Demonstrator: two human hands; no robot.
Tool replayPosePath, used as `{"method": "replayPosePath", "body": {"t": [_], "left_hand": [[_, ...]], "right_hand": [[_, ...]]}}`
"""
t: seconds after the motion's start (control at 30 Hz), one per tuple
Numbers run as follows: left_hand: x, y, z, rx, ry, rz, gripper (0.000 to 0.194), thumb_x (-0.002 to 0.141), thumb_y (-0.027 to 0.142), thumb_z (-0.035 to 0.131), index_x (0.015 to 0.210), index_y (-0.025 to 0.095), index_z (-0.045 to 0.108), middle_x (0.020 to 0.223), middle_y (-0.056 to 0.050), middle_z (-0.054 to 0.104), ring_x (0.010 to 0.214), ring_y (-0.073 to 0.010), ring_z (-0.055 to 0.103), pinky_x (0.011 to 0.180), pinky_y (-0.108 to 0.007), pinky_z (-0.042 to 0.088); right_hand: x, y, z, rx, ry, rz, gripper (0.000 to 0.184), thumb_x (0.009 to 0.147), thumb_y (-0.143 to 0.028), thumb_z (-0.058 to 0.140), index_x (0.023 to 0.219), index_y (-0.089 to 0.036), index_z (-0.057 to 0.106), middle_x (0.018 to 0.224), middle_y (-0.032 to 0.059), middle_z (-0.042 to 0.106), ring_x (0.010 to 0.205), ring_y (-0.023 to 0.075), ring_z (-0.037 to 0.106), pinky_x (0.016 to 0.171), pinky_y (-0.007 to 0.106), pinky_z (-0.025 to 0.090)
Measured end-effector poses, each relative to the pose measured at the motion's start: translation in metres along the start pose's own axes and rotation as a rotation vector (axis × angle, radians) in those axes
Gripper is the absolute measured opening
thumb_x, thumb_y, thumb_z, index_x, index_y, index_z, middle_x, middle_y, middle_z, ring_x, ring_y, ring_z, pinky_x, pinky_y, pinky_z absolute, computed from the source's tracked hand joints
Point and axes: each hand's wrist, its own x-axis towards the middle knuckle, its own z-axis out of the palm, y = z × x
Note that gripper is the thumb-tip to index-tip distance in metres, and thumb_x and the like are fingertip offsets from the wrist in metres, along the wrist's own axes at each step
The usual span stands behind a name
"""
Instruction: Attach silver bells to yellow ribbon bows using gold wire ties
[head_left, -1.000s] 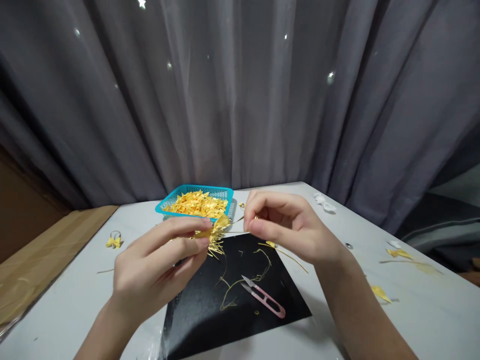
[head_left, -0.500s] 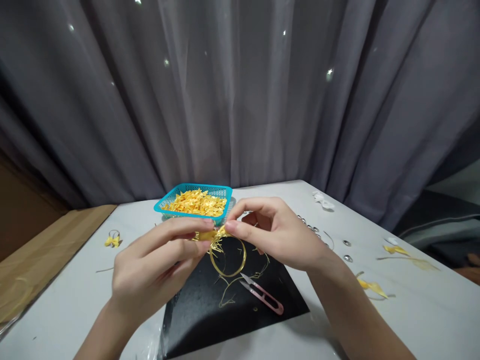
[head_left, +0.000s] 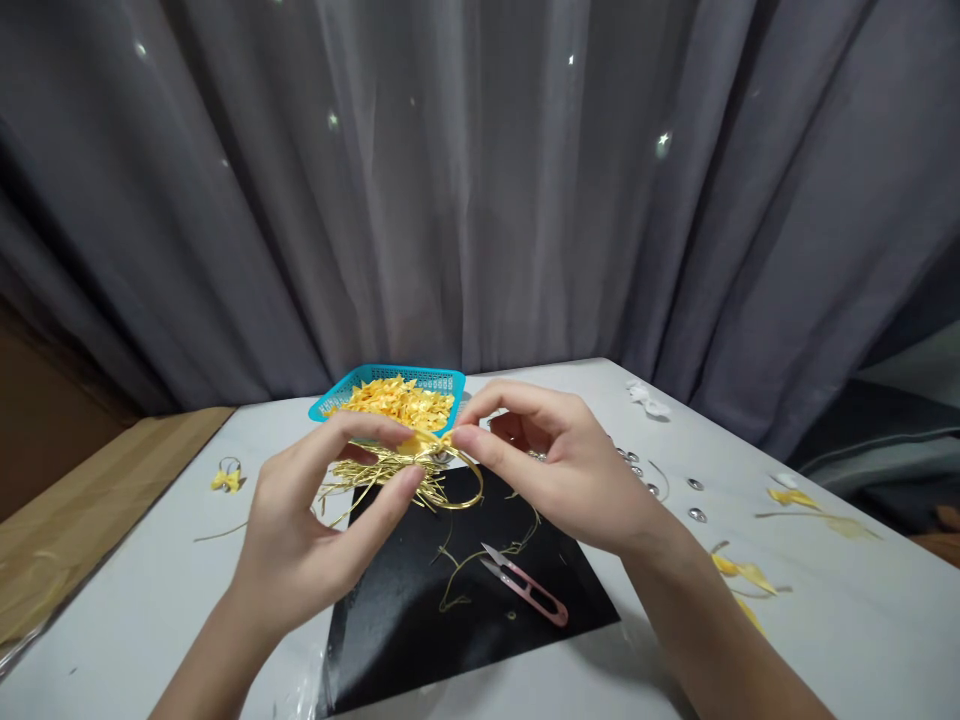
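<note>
Between my hands is a yellow ribbon bow point(head_left: 425, 440) with a gold cord loop point(head_left: 474, 496) hanging from it. The thumb and index finger of my right hand point(head_left: 546, 462) pinch its right side. My left hand point(head_left: 304, 530) has its thumb spread from the index finger, whose tip touches the bow's left side. A bundle of thin gold strands point(head_left: 375, 470) fans out to the left, behind my left fingers. Below, pink-handled thread snips point(head_left: 534, 597) lie on a black mat point(head_left: 450, 655), beside a loose thin cord.
A blue basket point(head_left: 322, 408) filled with yellow bows stands behind my hands on the white table point(head_left: 847, 610). Another small bow point(head_left: 226, 480) lies left. Metal buttons point(head_left: 697, 515), yellow ribbon pieces point(head_left: 754, 576) and a white scrap point(head_left: 649, 402) lie right. A grey curtain point(head_left: 480, 200) hangs behind.
My left thumb and fingers have spread apart, and the gold strands now show between them. The bow and loop have risen slightly, and the loop has tilted flatter.
</note>
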Motion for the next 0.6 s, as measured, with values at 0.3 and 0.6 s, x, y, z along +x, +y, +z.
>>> {"method": "replayPosePath", "body": {"t": [0.3,0.6], "left_hand": [[0.0034,0.0034,0.0064,-0.357,0.002,-0.346,0.016,0.073,0.022,0.071,0.084,0.021,0.059,0.076,0.0,0.066,0.063,-0.0127,0.064,0.055,-0.021,0.055],[0.0051,-0.0039,0.0021,-0.569,-0.039,-0.428,0.011,0.077,0.018,0.067,0.079,0.021,0.056,0.063,0.004,0.059,0.054,-0.0067,0.058,0.05,-0.013,0.05]], "right_hand": [[0.0008,0.0021,-0.0007,0.06,-0.064,0.061,0.017,0.084,-0.032,0.059,0.078,-0.016,0.057,0.064,-0.0037,0.048,0.05,0.0049,0.038,0.044,0.02,0.029],[0.0047,0.0071,-0.007,0.05,-0.028,0.045,0.019,0.084,-0.034,0.059,0.079,-0.016,0.056,0.066,-0.0046,0.046,0.047,0.0032,0.036,0.042,0.019,0.029]]}}
